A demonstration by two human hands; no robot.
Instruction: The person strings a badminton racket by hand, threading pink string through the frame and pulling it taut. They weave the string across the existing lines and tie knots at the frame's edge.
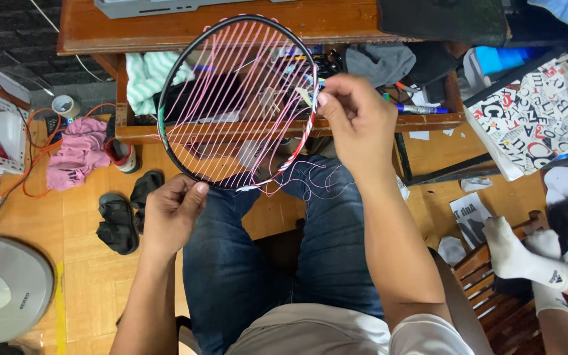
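Two bare forearms reach out from the bottom edge over one pair of blue-jeaned knees, and between them sits one racket frame [238,98], the landmark for everything else. One left hand [172,213] pinches the frame's lower rim, thumb on top and fingers curled beneath. One right hand [356,121] is at the frame's right rim, thumb and forefinger pressed together on the pink string [244,85]. So the frame lies just ahead of both hands, touching each, tilted over the knees with its top reaching up to the wooden table [185,29] beyond. One run of string crosses the frame in many slanted lines; a loose tangle of it trails below the frame's lower right onto the jeans.

Left of the frame on the wooden floor lie one pink cloth [77,151], one roll of tape [66,105] and two dark sandals [123,210]; well below and left stands one grey round base [4,289]. Behind the frame, on the shelf under the table, hangs one striped green cloth [149,75]. Far right of the frame, two white-socked feet [520,253] of another person rest on a slatted wooden seat, and one blue marker [422,109] lies just right of the right hand
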